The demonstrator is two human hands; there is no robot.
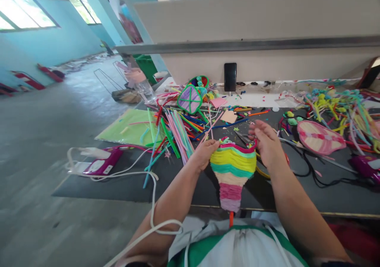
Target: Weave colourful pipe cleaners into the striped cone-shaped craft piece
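Observation:
Upright in front of me is a fan-shaped craft piece [233,162] with rows of fuzzy strands, like pipe cleaners, in yellow, teal, cream, pink and lilac. An orange stem [231,218] sticks out below its narrow end. My left hand [207,153] pinches the upper left corner between thumb and fingers. A magenta strand [234,145] runs along the wide top edge and bends up at the right corner. There my right hand [266,142] is curled close to the strand's end; its fingertips are slightly blurred. Scissors [242,136] lie behind the piece, partly hidden by it.
Loose pipe cleaners [178,134] lie left of centre, near a green plastic packet [130,126]. A purple glue-gun-like device [103,162] trails a white cord over my left forearm. A phone [230,77] leans against the back panel. A pink oval piece [320,136] and black cables lie right.

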